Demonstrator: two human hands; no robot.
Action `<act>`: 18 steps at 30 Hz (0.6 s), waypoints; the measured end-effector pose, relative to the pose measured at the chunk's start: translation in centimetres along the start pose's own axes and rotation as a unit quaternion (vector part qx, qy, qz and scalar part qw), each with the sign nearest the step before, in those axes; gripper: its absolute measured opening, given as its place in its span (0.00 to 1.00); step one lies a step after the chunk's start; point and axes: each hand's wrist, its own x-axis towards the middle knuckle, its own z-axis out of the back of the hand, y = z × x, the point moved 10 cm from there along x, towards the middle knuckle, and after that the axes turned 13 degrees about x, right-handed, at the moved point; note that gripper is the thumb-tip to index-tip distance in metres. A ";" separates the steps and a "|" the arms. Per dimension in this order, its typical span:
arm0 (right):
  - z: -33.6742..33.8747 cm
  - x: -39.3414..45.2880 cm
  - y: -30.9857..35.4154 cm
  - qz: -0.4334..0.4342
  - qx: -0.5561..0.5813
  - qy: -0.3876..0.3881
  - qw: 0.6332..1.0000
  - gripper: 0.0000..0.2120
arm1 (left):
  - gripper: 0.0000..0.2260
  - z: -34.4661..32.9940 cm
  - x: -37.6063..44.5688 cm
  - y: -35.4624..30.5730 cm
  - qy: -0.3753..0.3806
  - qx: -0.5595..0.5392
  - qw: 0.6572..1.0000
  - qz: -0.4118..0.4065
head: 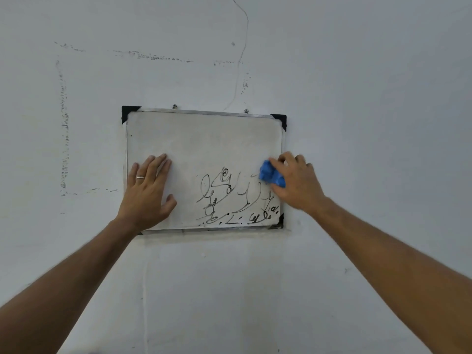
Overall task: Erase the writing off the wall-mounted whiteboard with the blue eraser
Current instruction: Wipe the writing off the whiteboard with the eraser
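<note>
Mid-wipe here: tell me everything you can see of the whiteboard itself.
The whiteboard is a small rectangular panel with a thin silver metal-looking frame and black corner caps, hung on the wall from two small fasteners at its top edge, tilted slightly clockwise. Its upper part is wiped but smudgy grey; black writing remains across the lower middle and lower right. The left hand lies flat on its lower left, while the right hand holds the blue eraser against its right side.

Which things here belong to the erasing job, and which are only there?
Job: whiteboard; writing; blue eraser, gripped by right hand; left hand, flat on the board.

Only there: wall; thin crack; ring.
</note>
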 end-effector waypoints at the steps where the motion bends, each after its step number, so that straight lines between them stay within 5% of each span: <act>1: -0.6 -0.7 0.5 0.036 -0.015 0.022 0.999 0.30 | 0.38 0.0 0.0 0.0 -0.002 0.003 1.000 -0.001; 6: 0.8 -0.2 -2.1 -0.053 0.009 -0.008 0.999 0.30 | 0.38 -0.2 -0.1 -0.2 0.004 0.006 1.000 0.002; 10: -0.3 -0.9 -0.7 0.067 -0.047 0.045 0.996 0.30 | 0.39 -0.3 -0.2 -0.2 0.003 0.009 1.000 -0.003; 13: 1.1 -0.1 -2.4 -0.053 0.013 -0.002 0.998 0.30 | 0.39 -0.3 -0.2 -0.2 0.004 0.007 1.000 -0.003; 16: -2.1 -2.2 1.6 0.089 -0.030 0.063 0.994 0.30 | 0.40 -0.3 -0.2 -0.2 0.002 0.006 1.000 -0.002; 18: -1.6 -1.7 0.4 0.087 -0.030 0.066 0.994 0.30 | 0.40 -0.3 -0.3 -0.3 0.002 0.007 1.000 -0.001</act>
